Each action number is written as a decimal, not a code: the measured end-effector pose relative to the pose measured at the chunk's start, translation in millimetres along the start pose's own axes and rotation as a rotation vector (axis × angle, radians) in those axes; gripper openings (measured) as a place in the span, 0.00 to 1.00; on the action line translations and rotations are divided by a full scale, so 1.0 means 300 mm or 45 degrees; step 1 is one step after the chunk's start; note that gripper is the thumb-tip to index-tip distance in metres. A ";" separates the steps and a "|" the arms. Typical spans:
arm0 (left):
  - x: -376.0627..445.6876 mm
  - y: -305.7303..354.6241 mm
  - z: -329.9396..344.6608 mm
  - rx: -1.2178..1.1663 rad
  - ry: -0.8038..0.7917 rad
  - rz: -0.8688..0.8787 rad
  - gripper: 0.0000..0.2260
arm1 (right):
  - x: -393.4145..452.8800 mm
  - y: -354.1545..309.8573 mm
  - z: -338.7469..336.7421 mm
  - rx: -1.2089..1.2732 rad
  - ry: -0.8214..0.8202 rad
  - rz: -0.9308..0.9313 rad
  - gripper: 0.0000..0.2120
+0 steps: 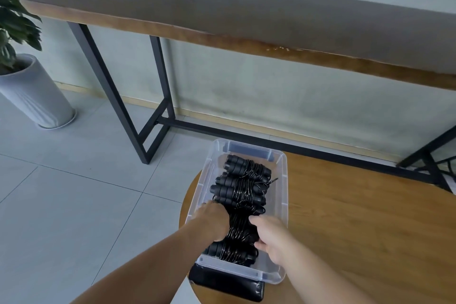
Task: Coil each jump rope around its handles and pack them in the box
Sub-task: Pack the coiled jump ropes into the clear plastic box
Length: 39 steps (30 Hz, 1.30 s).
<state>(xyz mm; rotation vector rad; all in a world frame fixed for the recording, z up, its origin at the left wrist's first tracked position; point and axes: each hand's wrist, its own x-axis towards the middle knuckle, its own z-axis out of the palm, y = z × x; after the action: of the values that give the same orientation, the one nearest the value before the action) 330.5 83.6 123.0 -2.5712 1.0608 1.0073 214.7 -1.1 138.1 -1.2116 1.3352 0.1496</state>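
- The left hand [214, 219] curls its fingers round one end of a coiled jump rope [240, 229], and the right hand [267, 234] pinches the other end between thumb and fingers.
- That bundle sits low inside the clear box [283, 195], between the packed bundles [240, 182] farther in and one more [232, 252] at the near wall (all black, cord wound round paired handles).
- The box rests on the round wooden table [357, 229], its near end over a black pad [227, 286].
- The step appears to be seating this rope; next, both hands should release without loosening the coil.
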 end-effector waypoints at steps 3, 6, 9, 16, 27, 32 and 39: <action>0.000 0.000 0.004 -0.026 0.067 0.012 0.17 | -0.010 -0.008 -0.003 -0.056 -0.036 0.013 0.20; -0.015 -0.001 -0.021 -0.181 0.209 0.003 0.15 | -0.032 -0.019 -0.011 -0.228 -0.070 -0.013 0.18; -0.021 -0.011 -0.040 -0.431 0.400 -0.014 0.12 | -0.035 -0.036 -0.034 -0.394 -0.114 -0.124 0.28; -0.036 0.037 -0.062 -1.786 0.419 -0.228 0.10 | 0.001 -0.202 -0.127 -0.335 -0.023 -0.361 0.15; -0.115 0.160 0.017 -1.773 0.831 -0.495 0.09 | 0.134 -0.454 -0.133 -0.870 -0.028 -0.849 0.09; -0.167 0.222 0.146 -1.468 1.268 -0.851 0.12 | 0.217 -0.511 -0.125 -1.295 -0.106 -1.128 0.22; -0.184 0.351 0.217 -1.899 1.284 -1.238 0.27 | 0.343 -0.542 -0.109 -1.601 -0.095 -1.038 0.25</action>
<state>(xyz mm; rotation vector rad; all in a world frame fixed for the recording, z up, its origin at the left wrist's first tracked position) 196.6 63.7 118.8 -3.8628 -1.6412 -0.0118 338.6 -150.4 158.3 -2.6654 0.4802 0.4713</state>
